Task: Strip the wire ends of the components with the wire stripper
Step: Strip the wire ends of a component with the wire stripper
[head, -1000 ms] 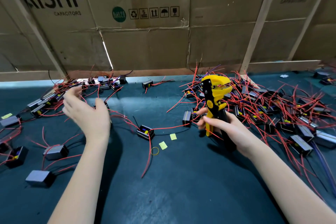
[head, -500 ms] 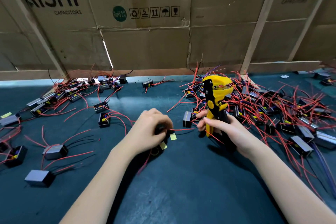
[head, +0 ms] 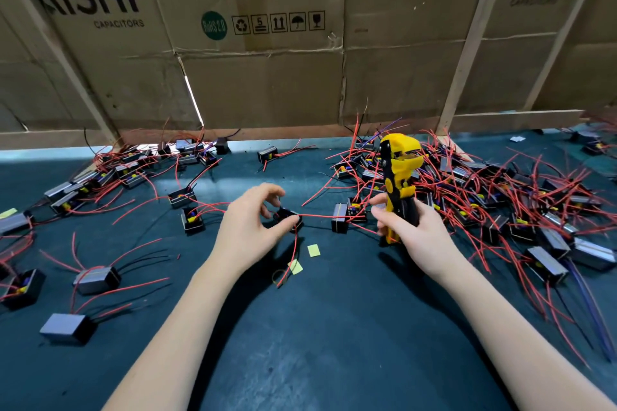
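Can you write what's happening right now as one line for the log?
left hand: pinches small black component on mat | right hand: grips wire stripper upright | stripping: not yet begun

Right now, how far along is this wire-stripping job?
Roughly midway, I'd guess. A smaller batch lies spread on the left, possibly done. The left hand pinches one black part; the right hand holds the stripper. A bigger tangled pile waits right.
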